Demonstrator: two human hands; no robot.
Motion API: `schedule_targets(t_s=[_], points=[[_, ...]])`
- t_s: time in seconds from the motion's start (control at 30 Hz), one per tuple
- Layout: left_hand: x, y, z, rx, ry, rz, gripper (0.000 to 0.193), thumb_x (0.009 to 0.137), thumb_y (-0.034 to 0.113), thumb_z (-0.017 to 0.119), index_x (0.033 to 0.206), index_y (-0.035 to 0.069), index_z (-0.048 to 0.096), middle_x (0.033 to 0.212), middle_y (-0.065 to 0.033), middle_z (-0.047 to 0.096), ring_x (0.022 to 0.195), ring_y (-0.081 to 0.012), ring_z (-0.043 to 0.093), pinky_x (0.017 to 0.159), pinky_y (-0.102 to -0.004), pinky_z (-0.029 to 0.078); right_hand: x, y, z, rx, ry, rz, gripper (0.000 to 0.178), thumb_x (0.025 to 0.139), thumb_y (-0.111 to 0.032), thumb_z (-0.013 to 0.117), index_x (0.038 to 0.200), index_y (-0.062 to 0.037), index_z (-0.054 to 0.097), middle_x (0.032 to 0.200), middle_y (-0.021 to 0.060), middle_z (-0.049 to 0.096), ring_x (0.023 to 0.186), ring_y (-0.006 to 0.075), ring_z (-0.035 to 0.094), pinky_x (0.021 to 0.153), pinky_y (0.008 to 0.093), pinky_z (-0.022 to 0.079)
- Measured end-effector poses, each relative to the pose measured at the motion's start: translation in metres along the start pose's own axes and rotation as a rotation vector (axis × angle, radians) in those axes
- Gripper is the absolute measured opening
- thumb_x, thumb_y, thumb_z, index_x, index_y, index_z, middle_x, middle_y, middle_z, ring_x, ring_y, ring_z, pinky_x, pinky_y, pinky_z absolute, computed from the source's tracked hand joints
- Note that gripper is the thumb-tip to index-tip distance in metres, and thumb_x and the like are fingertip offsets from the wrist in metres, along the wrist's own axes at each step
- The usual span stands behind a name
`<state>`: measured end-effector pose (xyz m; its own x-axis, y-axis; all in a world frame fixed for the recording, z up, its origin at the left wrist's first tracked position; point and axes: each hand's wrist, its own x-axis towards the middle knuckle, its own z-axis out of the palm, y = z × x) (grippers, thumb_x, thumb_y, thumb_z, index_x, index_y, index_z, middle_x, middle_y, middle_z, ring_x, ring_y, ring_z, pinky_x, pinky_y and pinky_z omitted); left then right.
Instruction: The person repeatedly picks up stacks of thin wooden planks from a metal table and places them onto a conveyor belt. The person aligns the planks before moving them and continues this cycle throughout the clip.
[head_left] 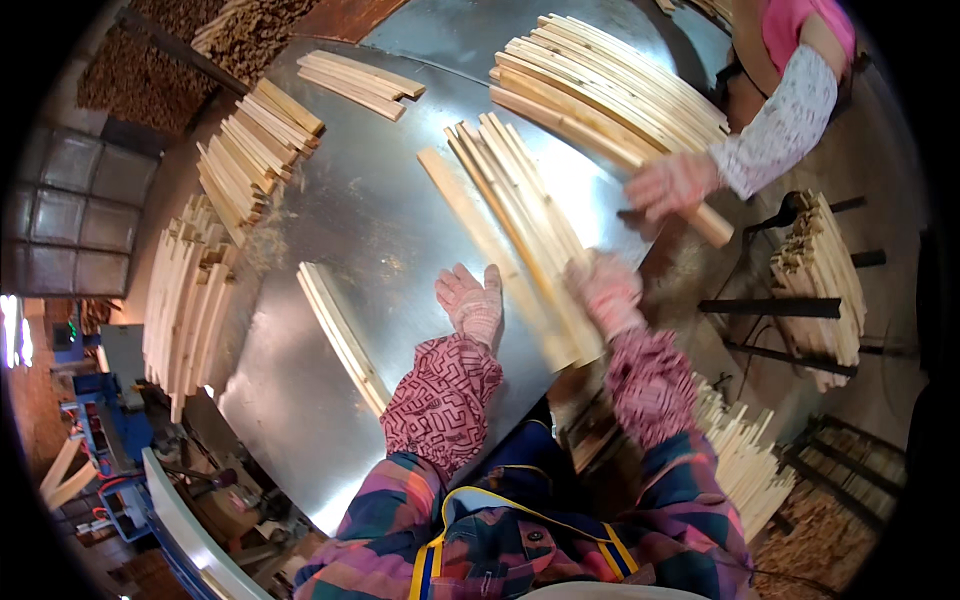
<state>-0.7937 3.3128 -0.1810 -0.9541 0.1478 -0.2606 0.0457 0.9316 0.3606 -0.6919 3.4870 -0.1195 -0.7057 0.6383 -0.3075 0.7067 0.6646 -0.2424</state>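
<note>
My left hand, in a pale pink glove, is over the metal tabletop with its fingers apart and nothing in it. It is just left of a group of long wooden strips. My right hand, gloved too and slightly blurred, is closed on the right edge of these strips near their close end; its fingertips are partly hidden. One flat wooden strip lies at the group's left side, a narrow gap apart at its far end. The near ends of the strips are smeared by motion.
A co-worker's gloved hand rests on a wide row of strips at the far right. Two narrow strips lie left on the metal table. Stacks of strips line its left edge. Black metal bars jut out at right.
</note>
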Motion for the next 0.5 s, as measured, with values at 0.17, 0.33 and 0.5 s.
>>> schedule_targets(t_s=[0.17, 0.33, 0.5], points=[[-0.012, -0.011, -0.032, -0.709, -0.265, -0.173, 0.062, 0.09, 0.031, 0.056, 0.14, 0.002, 0.034, 0.141, -0.022, 0.038, 0.13, -0.0333, 0.038, 0.109, -0.0366, 0.03, -0.041, -0.032, 0.035, 0.314, -0.283, -0.079, 0.066, 0.084, -0.06, 0.049, 0.129, -0.011, 0.052, 0.12, 0.0191, 0.056, 0.111, 0.0335, 0.055, 0.095, 0.0413, 0.042], [0.008, -0.017, -0.05, -0.333, -0.152, 0.102, 0.066, 0.086, 0.027, 0.064, 0.139, 0.001, 0.036, 0.139, -0.0197, 0.042, 0.127, -0.031, 0.042, 0.104, -0.0378, 0.036, 0.007, -0.048, 0.025, 0.313, -0.226, 0.04, 0.072, 0.087, -0.057, 0.047, 0.136, -0.0044, 0.042, 0.123, 0.0236, 0.052, 0.114, 0.0356, 0.053, 0.097, 0.0406, 0.041], [0.021, -0.019, 0.009, -1.05, 0.07, 0.069, 0.073, 0.085, 0.038, 0.064, 0.14, 0.0, 0.033, 0.143, -0.0232, 0.033, 0.13, -0.034, 0.037, 0.104, -0.0403, 0.035, 0.015, -0.068, 0.036, 0.24, -0.137, -0.042, 0.075, 0.085, -0.059, 0.047, 0.136, -0.0043, 0.042, 0.124, 0.0241, 0.052, 0.111, 0.0352, 0.055, 0.095, 0.0392, 0.044]])
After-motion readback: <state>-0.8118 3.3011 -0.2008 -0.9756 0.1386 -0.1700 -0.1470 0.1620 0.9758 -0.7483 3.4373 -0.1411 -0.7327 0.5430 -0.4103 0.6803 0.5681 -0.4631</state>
